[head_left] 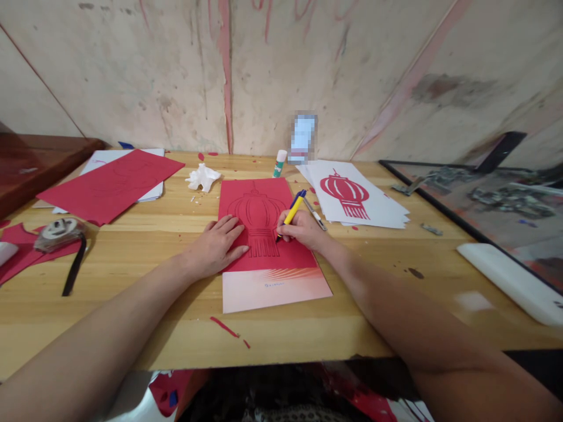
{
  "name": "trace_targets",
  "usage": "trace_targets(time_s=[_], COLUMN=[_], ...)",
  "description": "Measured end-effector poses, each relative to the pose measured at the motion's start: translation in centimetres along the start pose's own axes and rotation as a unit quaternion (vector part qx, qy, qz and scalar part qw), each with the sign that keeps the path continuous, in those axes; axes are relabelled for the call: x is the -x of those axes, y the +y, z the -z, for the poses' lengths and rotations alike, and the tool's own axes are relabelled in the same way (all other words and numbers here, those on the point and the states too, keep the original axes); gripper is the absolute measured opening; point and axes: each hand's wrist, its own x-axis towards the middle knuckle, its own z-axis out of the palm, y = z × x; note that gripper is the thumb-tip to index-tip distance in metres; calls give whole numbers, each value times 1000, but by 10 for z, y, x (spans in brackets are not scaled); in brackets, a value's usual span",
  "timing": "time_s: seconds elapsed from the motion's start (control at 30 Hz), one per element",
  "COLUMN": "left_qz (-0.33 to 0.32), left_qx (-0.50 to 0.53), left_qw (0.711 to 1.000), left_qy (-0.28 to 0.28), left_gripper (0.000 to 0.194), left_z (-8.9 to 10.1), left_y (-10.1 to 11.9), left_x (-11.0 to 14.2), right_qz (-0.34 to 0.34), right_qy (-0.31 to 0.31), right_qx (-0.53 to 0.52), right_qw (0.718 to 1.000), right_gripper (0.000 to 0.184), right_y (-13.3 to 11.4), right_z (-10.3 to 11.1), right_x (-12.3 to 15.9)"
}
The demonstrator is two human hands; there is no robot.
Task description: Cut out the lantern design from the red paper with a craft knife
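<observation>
Worktop (176, 328) bears the red sheet (295, 258), centre front, overlapping a pale sheet (240, 293). Left hand (213, 247) lies flat on its left edge, fingers slightly spread; right hand (303, 228), apart from it, grips the pen (295, 207), tip at the drawn lantern's fringe (264, 246). Judged risks: light left-hand pressure could let the red sheet skew over the pale one, throwing lines off; right hand might smear fresh ink; uneven backing could make the tip skip.
</observation>
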Motion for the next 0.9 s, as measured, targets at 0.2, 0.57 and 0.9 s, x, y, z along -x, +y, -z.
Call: trace_targets(time_s=[0.2,0.57,0.9], left_qz=[-1,-3,-2], left_qx=[5,-14,-11], left_qw=[1000,1000,1000], left_qy=[11,2,-2], left_gripper=[51,52,52], left_z=[-2,-1,-1], left_y=[-1,-1,0], left_x=[0,0,0], right_qz=[1,6,14], right_qy=[6,-16,-34], right_qx=[-1,-7,4], right_qw=[1000,1000,999], right_gripper=[14,15,15], right_y=[0,3,3], right_z=[0,1,4], right_x=[0,-1,0])
